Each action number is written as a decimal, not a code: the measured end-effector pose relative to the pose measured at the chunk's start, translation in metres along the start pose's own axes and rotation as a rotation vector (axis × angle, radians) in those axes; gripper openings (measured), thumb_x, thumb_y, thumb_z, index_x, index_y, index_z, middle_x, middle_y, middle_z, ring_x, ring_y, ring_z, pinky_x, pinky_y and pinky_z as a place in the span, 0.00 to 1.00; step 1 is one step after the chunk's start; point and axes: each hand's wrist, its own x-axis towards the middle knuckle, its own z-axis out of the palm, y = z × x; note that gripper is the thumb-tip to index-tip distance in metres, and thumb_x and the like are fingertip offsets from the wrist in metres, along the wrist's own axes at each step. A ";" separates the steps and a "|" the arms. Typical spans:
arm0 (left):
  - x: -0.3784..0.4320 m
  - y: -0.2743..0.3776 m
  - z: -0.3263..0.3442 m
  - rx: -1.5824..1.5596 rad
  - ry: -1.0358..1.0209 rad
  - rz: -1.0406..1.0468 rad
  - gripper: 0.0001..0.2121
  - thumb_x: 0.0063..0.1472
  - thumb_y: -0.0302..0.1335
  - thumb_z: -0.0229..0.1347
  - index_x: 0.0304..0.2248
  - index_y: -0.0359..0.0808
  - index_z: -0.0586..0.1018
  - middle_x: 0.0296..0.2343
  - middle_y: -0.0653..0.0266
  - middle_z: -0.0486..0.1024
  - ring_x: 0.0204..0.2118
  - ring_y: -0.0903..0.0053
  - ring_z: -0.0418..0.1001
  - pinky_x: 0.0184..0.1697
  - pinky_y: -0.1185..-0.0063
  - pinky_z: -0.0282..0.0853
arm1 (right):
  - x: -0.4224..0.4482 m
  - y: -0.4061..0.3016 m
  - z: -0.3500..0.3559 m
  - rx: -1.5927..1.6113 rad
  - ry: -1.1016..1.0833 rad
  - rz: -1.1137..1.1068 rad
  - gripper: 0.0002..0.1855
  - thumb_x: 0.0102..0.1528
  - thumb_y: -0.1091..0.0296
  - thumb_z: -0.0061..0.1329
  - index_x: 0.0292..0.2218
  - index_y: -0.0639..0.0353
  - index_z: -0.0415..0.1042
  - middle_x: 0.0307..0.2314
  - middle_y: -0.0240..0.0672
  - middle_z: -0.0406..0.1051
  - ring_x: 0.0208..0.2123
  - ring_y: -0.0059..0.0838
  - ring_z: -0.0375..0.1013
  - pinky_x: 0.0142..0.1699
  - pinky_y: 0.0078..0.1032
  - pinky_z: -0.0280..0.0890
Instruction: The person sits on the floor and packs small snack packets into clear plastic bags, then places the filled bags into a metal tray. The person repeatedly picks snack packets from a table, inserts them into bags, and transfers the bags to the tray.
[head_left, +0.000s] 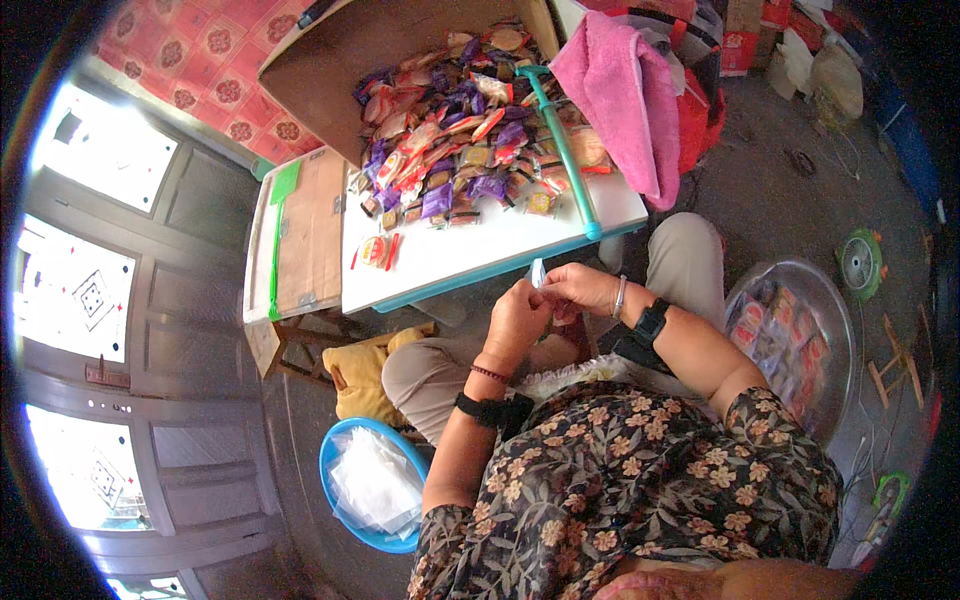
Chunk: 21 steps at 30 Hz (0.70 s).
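Observation:
My left hand (517, 319) and my right hand (583, 288) meet above my lap, just off the front edge of the white table (450, 259). Pinched between their fingers is a small clear plastic bag (538, 273); most of it is hidden by the hands, so its contents cannot be made out. Beyond them a large heap of individually wrapped snacks (450, 150) spills from an open cardboard box (322, 75) onto the tabletop. One red-and-clear wrapped snack (375, 251) lies apart, near the table's left end. A teal plastic rod with a crosspiece (559, 135) rests along the heap's right side.
A blue basin (326, 457) of clear bags (375, 480) stands at floor level on my left. To my right is a metal basin (844, 337) with filled packets (780, 345). A green flyswatter (277, 240) lies on a wooden board (313, 225); a pink towel (622, 97) hangs at the table's right.

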 end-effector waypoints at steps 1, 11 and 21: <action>0.000 -0.002 0.001 -0.010 0.000 0.011 0.08 0.51 0.28 0.58 0.26 0.32 0.72 0.21 0.51 0.73 0.24 0.58 0.74 0.27 0.70 0.69 | 0.000 0.000 -0.001 -0.006 -0.021 -0.016 0.12 0.59 0.59 0.49 0.33 0.59 0.71 0.20 0.28 0.70 0.18 0.18 0.69 0.24 0.17 0.64; 0.002 -0.002 0.000 -0.498 -0.069 -0.308 0.15 0.58 0.36 0.58 0.28 0.30 0.74 0.20 0.64 0.74 0.22 0.82 0.70 0.23 0.81 0.67 | -0.001 -0.001 0.003 -0.036 0.093 -0.149 0.09 0.60 0.65 0.45 0.34 0.60 0.72 0.21 0.27 0.71 0.20 0.16 0.68 0.25 0.15 0.63; 0.013 -0.010 -0.002 -0.354 0.023 -0.253 0.12 0.62 0.32 0.50 0.28 0.30 0.76 0.19 0.56 0.74 0.20 0.71 0.73 0.25 0.74 0.68 | -0.007 -0.012 0.009 -0.113 0.217 -0.199 0.09 0.58 0.65 0.44 0.30 0.60 0.71 0.20 0.28 0.70 0.20 0.16 0.68 0.25 0.15 0.63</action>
